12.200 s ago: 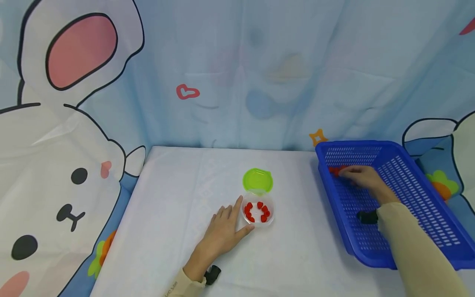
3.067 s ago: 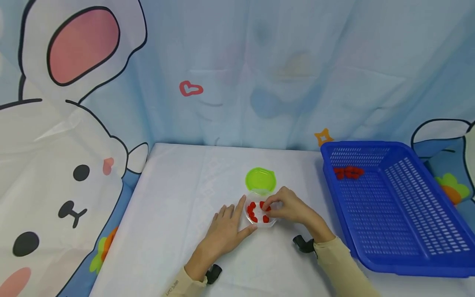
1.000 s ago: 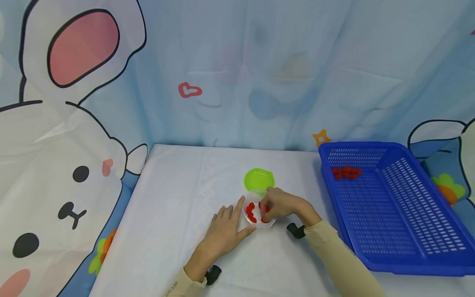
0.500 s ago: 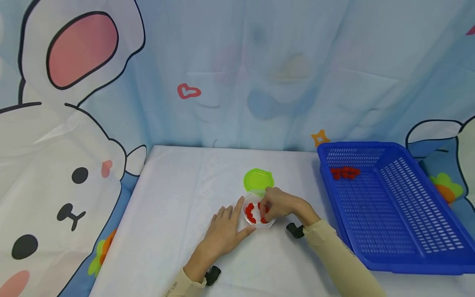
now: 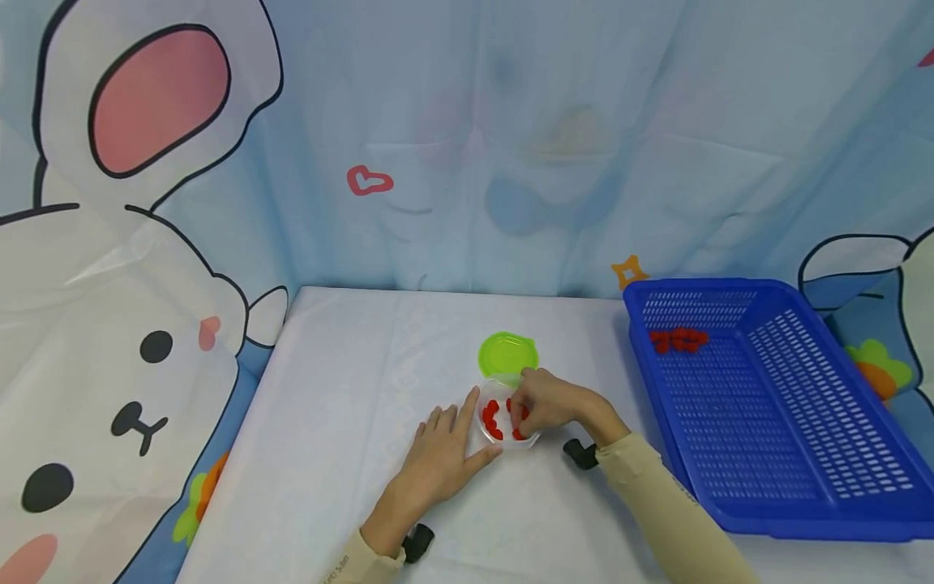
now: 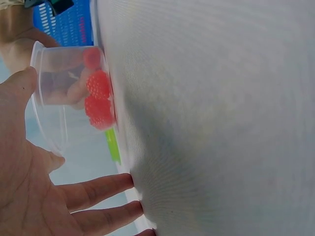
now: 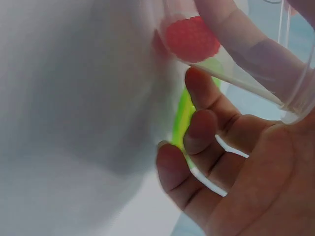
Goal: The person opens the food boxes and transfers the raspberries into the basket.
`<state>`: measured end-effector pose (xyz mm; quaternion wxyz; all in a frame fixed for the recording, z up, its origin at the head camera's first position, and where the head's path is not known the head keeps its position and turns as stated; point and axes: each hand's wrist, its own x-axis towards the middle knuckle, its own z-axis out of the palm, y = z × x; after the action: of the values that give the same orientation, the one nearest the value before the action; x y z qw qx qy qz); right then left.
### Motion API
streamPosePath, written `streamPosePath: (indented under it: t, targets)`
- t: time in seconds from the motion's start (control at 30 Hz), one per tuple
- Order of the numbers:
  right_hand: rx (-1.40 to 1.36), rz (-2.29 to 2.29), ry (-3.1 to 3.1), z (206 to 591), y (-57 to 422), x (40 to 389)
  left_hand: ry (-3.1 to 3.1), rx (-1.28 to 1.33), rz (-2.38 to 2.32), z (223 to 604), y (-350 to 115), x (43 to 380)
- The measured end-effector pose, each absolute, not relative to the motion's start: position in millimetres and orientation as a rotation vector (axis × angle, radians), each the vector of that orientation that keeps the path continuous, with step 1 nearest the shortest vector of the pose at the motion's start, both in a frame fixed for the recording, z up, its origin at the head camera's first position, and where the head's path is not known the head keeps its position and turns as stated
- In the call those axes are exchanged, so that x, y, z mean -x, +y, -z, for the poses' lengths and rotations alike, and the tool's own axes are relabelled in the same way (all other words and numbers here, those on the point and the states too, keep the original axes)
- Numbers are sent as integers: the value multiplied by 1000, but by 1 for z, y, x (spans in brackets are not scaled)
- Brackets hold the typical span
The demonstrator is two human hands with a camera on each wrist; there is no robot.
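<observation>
A clear plastic cup [image 5: 503,420] stands on the white table with several red raspberries [image 5: 489,415] around its inside. My left hand [image 5: 435,461] lies beside it, fingers spread and nearly straight, index finger and thumb touching its rim from the left. In the left wrist view, other left fingertips rest on the tablecloth. My right hand [image 5: 550,401] reaches into the cup from the right, index finger and thumb pinching a raspberry [image 7: 192,39] low against the wall. The remaining right fingers curl outside the cup. A green lid [image 5: 507,354] lies just behind the cup.
On the right stands a large blue slotted basket [image 5: 730,515], with more raspberries [image 5: 679,339] clustered in its far left corner. A blue printed curtain [image 5: 438,227] hangs behind the table's back edge.
My right hand was in the basket at first, then came over to the cup and moved down inside at its right side. In the last second both hands stay nearly still.
</observation>
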<state>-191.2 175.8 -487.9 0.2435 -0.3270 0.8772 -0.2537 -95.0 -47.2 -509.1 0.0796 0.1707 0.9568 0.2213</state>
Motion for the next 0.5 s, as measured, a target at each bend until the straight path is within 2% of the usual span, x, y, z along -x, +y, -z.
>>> streamPosePath:
  t: [0.5]
  targets:
    - [892, 670, 2389, 487, 174, 192, 2857, -515, -672, 507, -47, 94]
